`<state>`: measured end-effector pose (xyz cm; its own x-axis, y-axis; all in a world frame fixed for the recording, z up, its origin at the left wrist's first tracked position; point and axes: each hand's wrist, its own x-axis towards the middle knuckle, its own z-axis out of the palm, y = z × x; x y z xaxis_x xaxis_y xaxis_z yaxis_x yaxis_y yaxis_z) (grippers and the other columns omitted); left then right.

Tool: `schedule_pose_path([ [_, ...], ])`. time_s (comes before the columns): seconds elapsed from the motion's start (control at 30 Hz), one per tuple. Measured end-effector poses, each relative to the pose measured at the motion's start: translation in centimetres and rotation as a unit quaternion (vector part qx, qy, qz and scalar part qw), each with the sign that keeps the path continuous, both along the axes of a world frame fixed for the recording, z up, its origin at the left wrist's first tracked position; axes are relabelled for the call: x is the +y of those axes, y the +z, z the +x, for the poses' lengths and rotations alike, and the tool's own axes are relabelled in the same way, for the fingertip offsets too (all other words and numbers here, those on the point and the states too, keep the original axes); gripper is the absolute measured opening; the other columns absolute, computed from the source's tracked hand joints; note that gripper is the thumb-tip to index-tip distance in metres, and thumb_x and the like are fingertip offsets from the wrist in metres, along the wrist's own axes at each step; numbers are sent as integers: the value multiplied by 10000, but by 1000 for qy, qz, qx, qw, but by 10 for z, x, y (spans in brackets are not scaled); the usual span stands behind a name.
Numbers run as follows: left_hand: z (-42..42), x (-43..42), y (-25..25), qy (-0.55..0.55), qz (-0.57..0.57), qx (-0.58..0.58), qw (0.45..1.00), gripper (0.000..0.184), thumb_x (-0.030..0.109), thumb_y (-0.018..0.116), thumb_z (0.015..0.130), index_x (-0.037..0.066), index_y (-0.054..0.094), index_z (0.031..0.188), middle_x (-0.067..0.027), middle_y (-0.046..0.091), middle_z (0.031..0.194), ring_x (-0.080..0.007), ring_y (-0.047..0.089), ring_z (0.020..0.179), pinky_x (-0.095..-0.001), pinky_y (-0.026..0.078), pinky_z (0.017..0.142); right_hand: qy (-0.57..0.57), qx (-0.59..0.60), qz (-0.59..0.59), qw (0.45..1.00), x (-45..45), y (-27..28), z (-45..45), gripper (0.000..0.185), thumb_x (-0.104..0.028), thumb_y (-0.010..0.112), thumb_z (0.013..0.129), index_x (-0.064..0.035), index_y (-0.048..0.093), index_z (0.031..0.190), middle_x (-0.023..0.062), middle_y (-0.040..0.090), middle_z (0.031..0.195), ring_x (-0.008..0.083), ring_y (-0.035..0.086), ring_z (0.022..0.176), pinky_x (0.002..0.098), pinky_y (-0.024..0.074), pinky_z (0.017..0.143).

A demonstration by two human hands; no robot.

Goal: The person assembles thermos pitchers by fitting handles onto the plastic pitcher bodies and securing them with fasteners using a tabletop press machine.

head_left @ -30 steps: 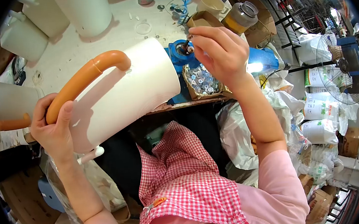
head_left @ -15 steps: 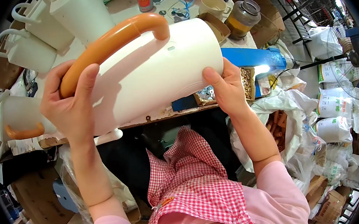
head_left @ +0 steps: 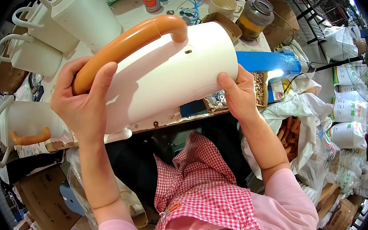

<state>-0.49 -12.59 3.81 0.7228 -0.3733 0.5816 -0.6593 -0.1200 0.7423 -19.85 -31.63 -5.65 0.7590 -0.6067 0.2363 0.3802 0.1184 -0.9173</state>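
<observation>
A white plastic jug [head_left: 167, 72] with a curved orange handle [head_left: 131, 37] lies on its side across both hands, above the table's front edge. My left hand [head_left: 81, 95] is closed around the handle's left end, thumb across the front. At the other end my right hand [head_left: 238, 90] grips the jug's round rim, its thumb pressed on the white side. A small dark slot shows in the jug's wall below the handle's right end. The jug's left end is partly hidden behind my left hand.
More white jugs [head_left: 86, 20] stand at the back left; another jug [head_left: 31, 117] with an orange handle lies at left. A blue tool [head_left: 267, 61] and a box of small brass parts [head_left: 260, 86] are right. Below, a white bag holds orange handles [head_left: 290, 134].
Both hands and the jug have shifted a little to the right in view. The jug looks slightly turned, and its slot now shows dark. Both hands keep their hold.
</observation>
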Motion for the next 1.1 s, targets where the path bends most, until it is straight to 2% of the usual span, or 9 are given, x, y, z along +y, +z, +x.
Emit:
schedule_pose_path([
  [0.27,8,-7,2,-28,64,36,997,258,186,824,834,8,692,964,1,637,777,-68,565,710,-207,459,658,-8,53,37,998,4,4,-4,389,-252,651,990,52,616,1230,67,695,1093,112,611,985,289,497,888],
  [0.37,-3,-20,30,-4,243,-71,967,294,308,735,900,25,690,964,-49,660,767,-141,615,681,-269,489,656,-13,52,41,998,6,2,-1,391,-266,646,993,53,621,1218,63,701,1067,104,620,939,276,513,847],
  [0.43,-13,-46,40,9,418,-220,882,374,402,639,933,30,682,950,-103,679,788,-245,647,689,-350,506,670,8,96,39,995,2,9,-5,401,-288,645,993,55,627,1201,60,707,1030,96,632,888,258,527,788],
  [0.57,-7,-88,46,-117,428,-243,863,319,315,610,960,1,639,919,-89,716,857,-203,610,684,-371,465,662,14,85,22,996,-1,12,-4,379,-262,618,1001,61,621,1198,70,709,1004,113,658,886,262,559,731],
  [0.63,-1,-98,50,-227,396,-97,885,363,369,610,939,19,698,897,-99,698,782,-241,630,663,-361,493,648,36,88,64,993,-3,18,-6,404,-275,614,995,66,606,1211,90,709,1000,142,677,885,291,595,672],
  [0.77,-19,-91,68,-207,436,-34,875,319,328,642,936,19,716,910,-73,668,742,-150,580,636,-307,475,619,43,83,92,991,-5,11,-5,455,-336,621,980,53,605,1214,112,703,1022,172,687,890,315,612,602],
  [0.83,-23,-89,69,-231,418,0,878,305,289,653,975,-13,677,937,34,568,733,-49,437,678,-228,381,590,57,98,46,993,-10,15,-6,426,-317,606,983,46,615,1205,106,701,1034,168,685,892,306,607,588],
  [0.97,-27,-91,62,-237,429,-14,872,299,276,656,976,-19,670,929,39,542,724,-51,433,673,-230,381,590,53,84,54,994,-8,13,-3,395,-295,598,975,27,628,1202,100,703,1027,158,686,871,292,592,558],
  [1.1,-27,-91,65,-215,468,-50,855,342,332,675,949,-9,681,950,-74,622,704,-126,536,631,-292,453,593,48,86,58,994,-10,16,-5,385,-288,600,969,19,633,1200,101,705,1023,158,685,854,288,586,548],
])
